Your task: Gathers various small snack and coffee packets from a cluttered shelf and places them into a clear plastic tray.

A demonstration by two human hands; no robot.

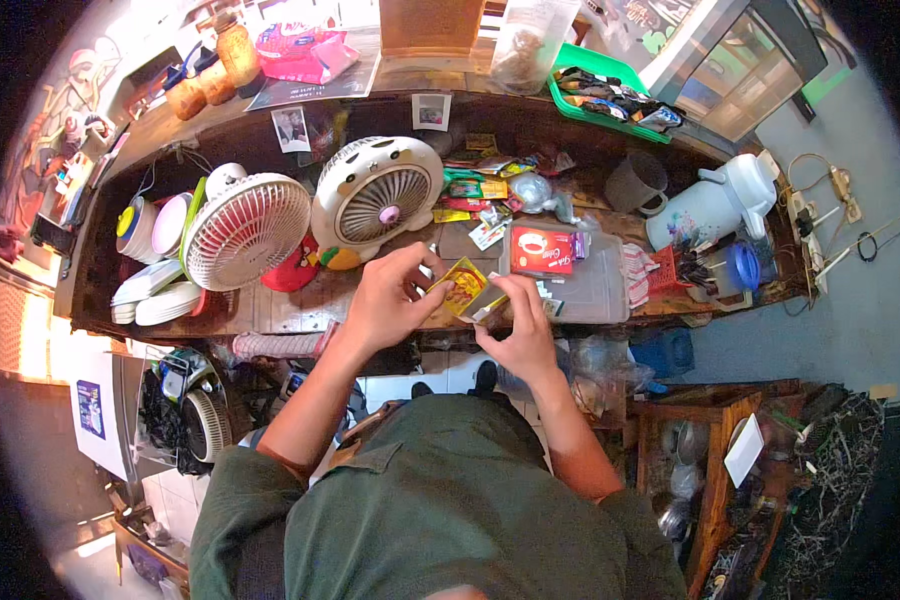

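Between my two hands, above the front edge of the wooden counter, is a small yellow packet (464, 286) with a dark grey side. My left hand (395, 295) pinches its left edge between thumb and fingers. On the other side, my right hand (522, 328) grips the right edge, thumb low and fingers on top. Just beyond the right hand, a red box (543, 250) lies on a clear plastic container lid (595, 285). Several colourful sachets (485, 188) are heaped on the counter behind the packet.
Two white fans, one plain (247, 232) and one animal-shaped (378, 195), stand to the left. Stacked white dishes (168, 303) sit at far left. A light blue thermos jug (715, 205) and red basket (673, 270) stand right. A green tray (592, 62) rests on the upper ledge.
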